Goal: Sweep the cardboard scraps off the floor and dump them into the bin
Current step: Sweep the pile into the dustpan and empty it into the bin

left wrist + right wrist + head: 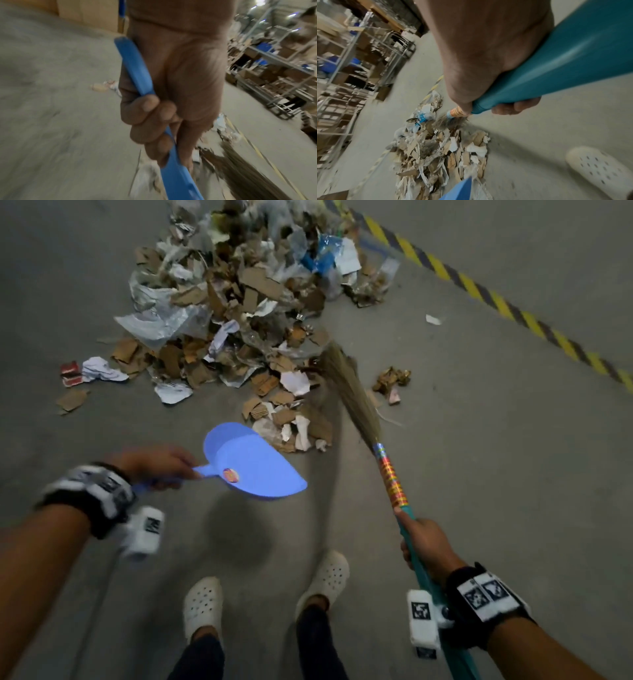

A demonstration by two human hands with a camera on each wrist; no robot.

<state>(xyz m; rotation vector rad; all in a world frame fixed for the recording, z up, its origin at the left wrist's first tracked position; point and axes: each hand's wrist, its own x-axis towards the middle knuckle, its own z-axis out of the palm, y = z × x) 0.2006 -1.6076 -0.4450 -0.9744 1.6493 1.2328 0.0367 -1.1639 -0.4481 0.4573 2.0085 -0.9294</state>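
On grey floor [479, 440], one big heap of cardboard scraps [239, 313] mixed with paper and plastic, lay ahead of two white clogs [202, 604]. One broom [352, 395] had bristles against heap's near edge, right hand [428, 546] wrapped round teal handle. One blue dustpan [253, 463] hovered near heap, left hand [154, 463] fingers curled round its handle. Striped floor tape [513, 309] ran beyond; small scrap clump [390, 381] sat apart, right of broom.
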